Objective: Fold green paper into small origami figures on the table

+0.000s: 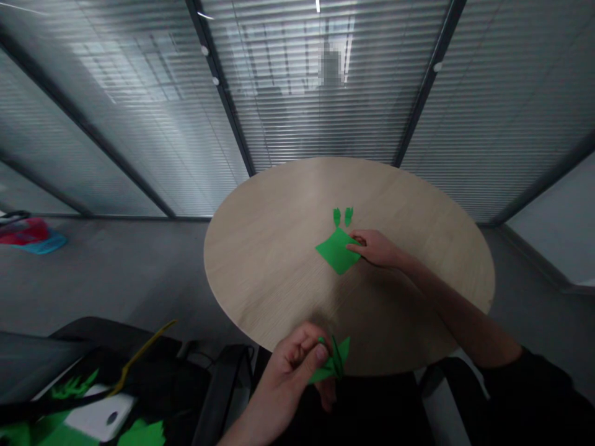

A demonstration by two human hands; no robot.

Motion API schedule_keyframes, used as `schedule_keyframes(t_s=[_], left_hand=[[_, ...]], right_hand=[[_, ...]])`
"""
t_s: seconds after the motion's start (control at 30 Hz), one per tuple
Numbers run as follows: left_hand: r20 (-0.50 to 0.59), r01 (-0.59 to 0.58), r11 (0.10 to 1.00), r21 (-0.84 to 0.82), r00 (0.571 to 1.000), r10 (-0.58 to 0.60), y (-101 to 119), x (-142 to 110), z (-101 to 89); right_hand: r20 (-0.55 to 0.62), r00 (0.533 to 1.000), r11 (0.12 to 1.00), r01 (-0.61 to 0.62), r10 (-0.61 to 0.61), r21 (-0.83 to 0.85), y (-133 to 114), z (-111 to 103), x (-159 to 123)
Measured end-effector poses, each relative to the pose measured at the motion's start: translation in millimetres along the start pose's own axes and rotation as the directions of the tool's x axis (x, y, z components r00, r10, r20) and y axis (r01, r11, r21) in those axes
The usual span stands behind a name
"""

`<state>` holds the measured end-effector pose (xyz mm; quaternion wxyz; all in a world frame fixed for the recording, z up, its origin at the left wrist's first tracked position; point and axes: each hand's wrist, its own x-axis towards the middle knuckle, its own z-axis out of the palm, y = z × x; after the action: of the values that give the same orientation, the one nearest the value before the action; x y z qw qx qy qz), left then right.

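Out over the round table, my right hand [375, 246] pinches the right corner of a flat green paper square [338, 251], which is turned like a diamond. My left hand [297, 365] is close to my body at the table's near edge. Its thumb and fingers are closed on a folded green paper piece [343, 352] with pointed flaps; part of it is hidden by the fingers. Just beyond the square lie two small green paper cutouts, a left one [337, 217] and a right one [349, 215], side by side and shaped like little feet.
The pale wooden round table [260, 248] stands before a glass wall with blinds [320, 124]. At lower left, a dark chair or bag holds green paper pieces [142, 432], a white object with a dark oval [105, 412] and a yellow strip [134, 359]. Red and blue items [32, 235] lie far left.
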<state>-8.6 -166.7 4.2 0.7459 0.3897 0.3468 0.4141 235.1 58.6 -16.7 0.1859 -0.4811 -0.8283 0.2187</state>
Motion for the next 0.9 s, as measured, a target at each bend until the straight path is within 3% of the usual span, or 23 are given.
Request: schedule_keyframes(t_s=[0.2,0.5,0.73,0.9], left_hand=[[0.028,0.121,0.987,-0.108,0.993,-0.119,-7.2,-3.4,-4.9],[0.045,0.142,0.980,-0.138,0.990,-0.137,-8.0,-3.4,-5.9],[0.020,0.035,0.999,-0.034,0.999,-0.034,-7.1,-2.9,-5.5],[-0.035,0.030,0.995,0.096,0.999,-0.026,-2.2,-1.6,-2.4]], right_hand=[[0.006,1.000,1.000,0.003,-0.003,0.005,-2.1,-1.0,-1.0],[0.001,1.000,1.000,0.001,-0.001,0.004,-2.5,-1.0,-0.4],[-0.003,1.000,1.000,0.005,-0.005,-0.005,0.9,0.9,-0.2],[-0.003,1.000,1.000,0.012,-0.012,-0.002,1.5,1.4,0.4]])
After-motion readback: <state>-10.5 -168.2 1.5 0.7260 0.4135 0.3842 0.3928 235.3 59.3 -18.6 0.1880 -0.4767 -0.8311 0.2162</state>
